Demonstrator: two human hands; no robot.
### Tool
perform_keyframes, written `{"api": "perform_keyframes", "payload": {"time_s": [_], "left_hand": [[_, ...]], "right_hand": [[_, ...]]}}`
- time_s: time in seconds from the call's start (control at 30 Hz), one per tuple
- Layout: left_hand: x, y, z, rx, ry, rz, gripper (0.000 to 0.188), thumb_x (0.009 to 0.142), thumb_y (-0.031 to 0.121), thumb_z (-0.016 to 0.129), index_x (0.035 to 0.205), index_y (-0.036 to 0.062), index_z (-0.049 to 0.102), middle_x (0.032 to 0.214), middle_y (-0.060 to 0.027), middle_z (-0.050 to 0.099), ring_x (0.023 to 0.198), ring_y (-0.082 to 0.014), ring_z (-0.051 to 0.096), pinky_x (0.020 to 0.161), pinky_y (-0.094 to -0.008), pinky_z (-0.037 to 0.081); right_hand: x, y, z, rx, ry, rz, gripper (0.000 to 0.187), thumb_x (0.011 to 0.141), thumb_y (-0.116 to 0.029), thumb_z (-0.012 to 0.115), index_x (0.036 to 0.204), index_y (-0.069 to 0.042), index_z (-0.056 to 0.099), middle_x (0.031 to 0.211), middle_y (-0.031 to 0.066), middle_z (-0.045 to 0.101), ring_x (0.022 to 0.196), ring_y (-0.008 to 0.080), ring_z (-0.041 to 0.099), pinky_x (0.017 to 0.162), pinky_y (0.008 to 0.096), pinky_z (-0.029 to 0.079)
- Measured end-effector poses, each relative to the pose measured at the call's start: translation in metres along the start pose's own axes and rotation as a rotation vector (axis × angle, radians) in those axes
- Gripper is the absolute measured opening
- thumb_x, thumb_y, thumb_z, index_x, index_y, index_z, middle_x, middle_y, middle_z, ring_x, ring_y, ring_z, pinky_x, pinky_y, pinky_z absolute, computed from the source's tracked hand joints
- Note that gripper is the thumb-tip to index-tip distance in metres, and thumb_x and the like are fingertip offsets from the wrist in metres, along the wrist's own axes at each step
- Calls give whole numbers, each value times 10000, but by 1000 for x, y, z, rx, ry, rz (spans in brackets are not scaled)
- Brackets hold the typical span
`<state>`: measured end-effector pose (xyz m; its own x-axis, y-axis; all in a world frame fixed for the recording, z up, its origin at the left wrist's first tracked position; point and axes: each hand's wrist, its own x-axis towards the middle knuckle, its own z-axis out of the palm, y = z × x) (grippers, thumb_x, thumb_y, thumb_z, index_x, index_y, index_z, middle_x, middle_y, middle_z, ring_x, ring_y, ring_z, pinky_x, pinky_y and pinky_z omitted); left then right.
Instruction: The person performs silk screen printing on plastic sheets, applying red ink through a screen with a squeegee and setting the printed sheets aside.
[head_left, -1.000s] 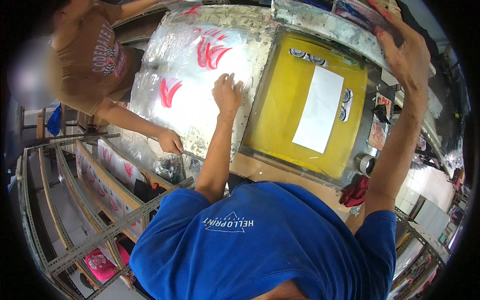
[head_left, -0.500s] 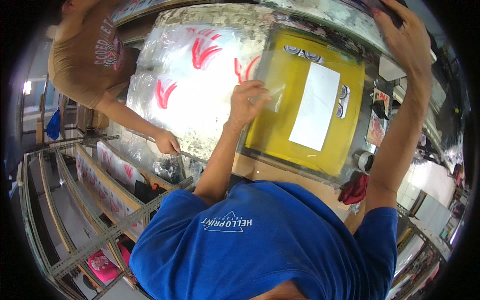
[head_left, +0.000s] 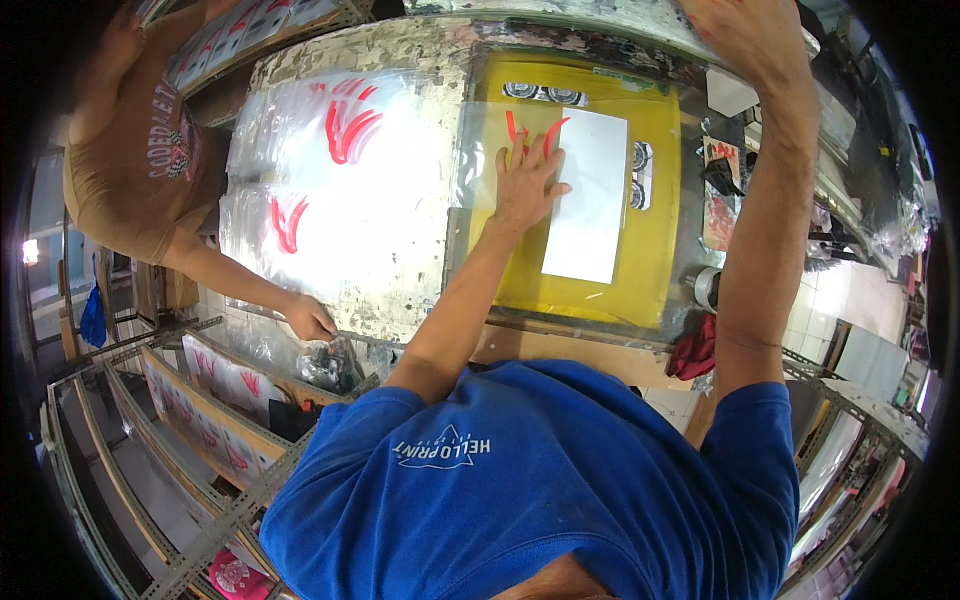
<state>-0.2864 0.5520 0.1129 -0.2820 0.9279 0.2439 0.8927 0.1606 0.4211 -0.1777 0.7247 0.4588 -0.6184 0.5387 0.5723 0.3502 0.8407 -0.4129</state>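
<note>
My left hand (head_left: pixel 528 185) lies palm down with its fingers spread on a clear plastic film (head_left: pixel 483 150) that bears red brush-like strokes. That film overlaps the left part of a yellow panel (head_left: pixel 600 300) in a dark frame, and reaches a white paper strip (head_left: pixel 588 220) lying on the panel. Small pieces with round black patterns (head_left: pixel 543 94) sit at the panel's top and right sides. My right hand (head_left: pixel 748 35) is stretched far forward at the upper edge of the view, above the pale ledge behind the panel; its fingertips are cut off and blurred.
More clear film with red strokes (head_left: pixel 350 130) covers the pale worktop at left. A co-worker in a brown shirt (head_left: pixel 125 180) rests a hand (head_left: pixel 310 318) at its near corner. A metal rack (head_left: pixel 200 440), a tape roll (head_left: pixel 706 288) and a dark red cloth (head_left: pixel 693 348) stand nearby.
My left hand has moved right, from the panel's left edge onto it, bringing the red-marked film over the yellow; its fingers have spread. My right hand has shifted up toward the view's edge.
</note>
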Motion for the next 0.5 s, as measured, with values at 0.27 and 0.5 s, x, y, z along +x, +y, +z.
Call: {"api": "perform_keyframes", "payload": {"time_s": [0.27,0.5], "left_hand": [[13,1,6,3,-67,-38,620,859,452,739,1383,155,593,1556,-138,409,1488,-373,235,1143,-617,180],[13,2,8,6,-54,-35,612,883,461,713,1399,158,585,1550,-131,409,1492,-379,227,1127,-642,171]], "right_hand": [[6,7,-1,-17,-31,-68,439,780,-212,631,1163,-28,742,1113,197,744,958,319,724,901,370,545],[3,-3,-2,-66,-58,62,442,786,-228,632,1162,-24,742,1068,201,753,932,312,725,878,373,547]]}}
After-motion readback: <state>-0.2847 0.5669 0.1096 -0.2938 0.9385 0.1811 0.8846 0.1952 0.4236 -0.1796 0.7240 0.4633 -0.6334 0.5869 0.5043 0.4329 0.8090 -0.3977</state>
